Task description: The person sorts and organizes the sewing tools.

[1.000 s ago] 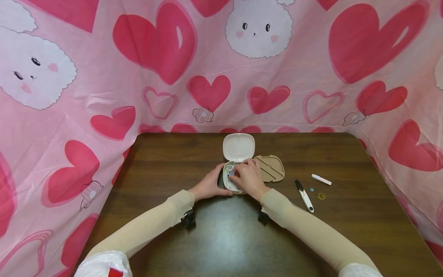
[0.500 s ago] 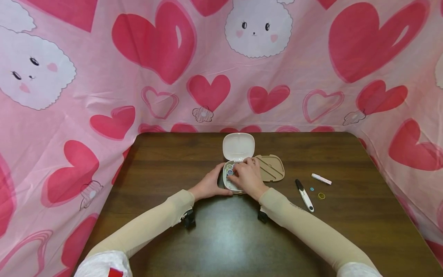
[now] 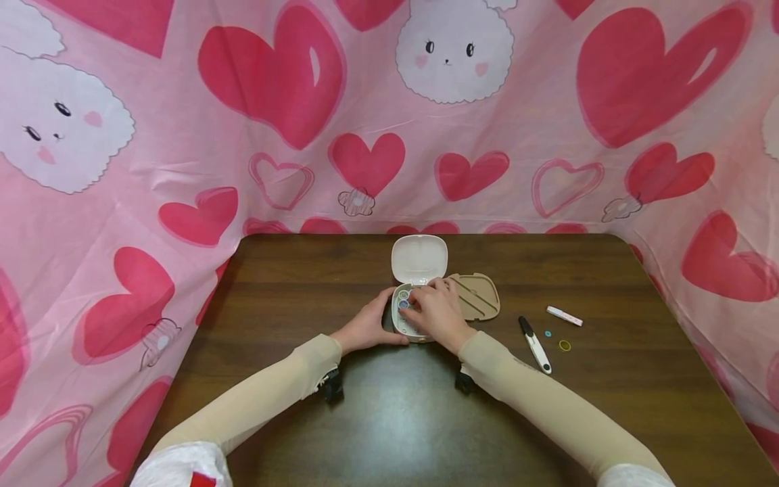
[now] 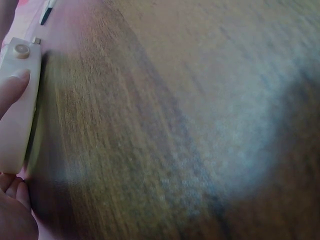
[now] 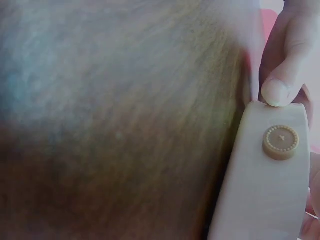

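Observation:
A cream, rounded box point(image 3: 406, 330) lies with its white lid point(image 3: 420, 259) tipped back. My left hand point(image 3: 366, 326) grips its left end, the thumb along the front wall. My right hand point(image 3: 439, 312) reaches over the right half, thumb and forefinger bent at a small blue round spool point(image 3: 404, 305) inside. A pale round spool point(image 3: 404, 295) sits just behind it. The back of the right hand hides much of the interior. In the right wrist view a thumb touches the box's edge near a round tan knob point(image 5: 281, 142).
A tan grooved tray point(image 3: 477, 296) lies against the box's right side. Farther right are a black-and-white slim tool point(image 3: 535, 345), a white stick point(image 3: 564, 316), a small blue ring point(image 3: 548, 333) and a yellow ring point(image 3: 565, 345). A pink heart-print cloth point(image 3: 371, 162) hangs behind the table.
The blue spool has shifted slightly left inside the box beside my right fingertips. Both hands stay nearly where they were.

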Demonstrator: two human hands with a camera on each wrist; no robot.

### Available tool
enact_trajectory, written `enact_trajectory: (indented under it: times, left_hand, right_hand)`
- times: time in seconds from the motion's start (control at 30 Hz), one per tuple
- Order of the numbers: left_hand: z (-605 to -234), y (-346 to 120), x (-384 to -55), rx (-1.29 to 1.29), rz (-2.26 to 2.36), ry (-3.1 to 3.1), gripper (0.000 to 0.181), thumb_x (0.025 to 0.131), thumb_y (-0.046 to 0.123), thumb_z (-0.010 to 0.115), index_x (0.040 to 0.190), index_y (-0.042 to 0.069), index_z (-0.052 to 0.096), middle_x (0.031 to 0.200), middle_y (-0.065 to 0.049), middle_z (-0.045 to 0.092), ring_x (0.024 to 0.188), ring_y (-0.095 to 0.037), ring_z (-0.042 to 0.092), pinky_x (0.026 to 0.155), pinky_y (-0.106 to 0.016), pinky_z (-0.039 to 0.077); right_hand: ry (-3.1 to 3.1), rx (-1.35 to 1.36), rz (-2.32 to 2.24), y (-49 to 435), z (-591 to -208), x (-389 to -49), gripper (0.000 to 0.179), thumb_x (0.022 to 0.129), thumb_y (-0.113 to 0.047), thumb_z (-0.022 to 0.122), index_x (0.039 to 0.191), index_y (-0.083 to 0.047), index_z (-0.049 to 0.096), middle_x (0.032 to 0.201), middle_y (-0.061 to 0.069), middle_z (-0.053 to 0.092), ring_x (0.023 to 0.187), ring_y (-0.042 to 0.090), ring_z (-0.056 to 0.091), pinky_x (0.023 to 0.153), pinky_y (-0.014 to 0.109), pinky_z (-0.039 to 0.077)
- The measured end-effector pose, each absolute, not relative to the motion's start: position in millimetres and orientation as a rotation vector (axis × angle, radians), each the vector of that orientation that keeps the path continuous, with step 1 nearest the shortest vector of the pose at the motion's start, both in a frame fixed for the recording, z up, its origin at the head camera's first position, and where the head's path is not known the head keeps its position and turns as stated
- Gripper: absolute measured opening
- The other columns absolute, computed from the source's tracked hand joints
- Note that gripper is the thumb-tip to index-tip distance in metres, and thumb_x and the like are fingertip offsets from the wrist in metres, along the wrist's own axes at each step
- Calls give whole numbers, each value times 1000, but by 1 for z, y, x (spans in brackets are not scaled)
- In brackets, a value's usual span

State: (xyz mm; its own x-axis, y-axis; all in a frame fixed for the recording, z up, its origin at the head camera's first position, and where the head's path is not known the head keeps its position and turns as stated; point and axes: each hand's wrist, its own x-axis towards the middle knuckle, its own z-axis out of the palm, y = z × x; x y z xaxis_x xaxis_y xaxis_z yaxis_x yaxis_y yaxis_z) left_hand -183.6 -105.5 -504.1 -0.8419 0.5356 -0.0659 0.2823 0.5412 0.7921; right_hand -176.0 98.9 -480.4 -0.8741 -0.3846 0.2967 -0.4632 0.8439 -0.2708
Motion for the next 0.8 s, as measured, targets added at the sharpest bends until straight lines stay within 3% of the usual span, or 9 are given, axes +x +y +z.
enact_trajectory:
  times: [0.33, 0.8]
  left_hand:
    - [-506, -106, -185, 686, 1188, 2483, 111, 75, 34, 96, 160, 6, 28, 157, -14, 43, 139, -28, 47, 119, -47, 37]
    - [-508, -106, -185, 696, 1191, 2494, 113, 75, 36, 95, 160, 6, 28, 156, -15, 44, 138, -29, 48, 117, -47, 38]
  right_hand:
    - [-2753, 678, 502, 100, -483, -176, 24, 90, -36, 83, 87, -15, 73, 82, -1, 70, 94, 27, 55, 99, 53, 36]
    - [-2746, 695, 482, 102, -482, -178, 24, 90, -38, 82, 85, -16, 71, 86, -1, 73, 95, 27, 56, 101, 54, 37]
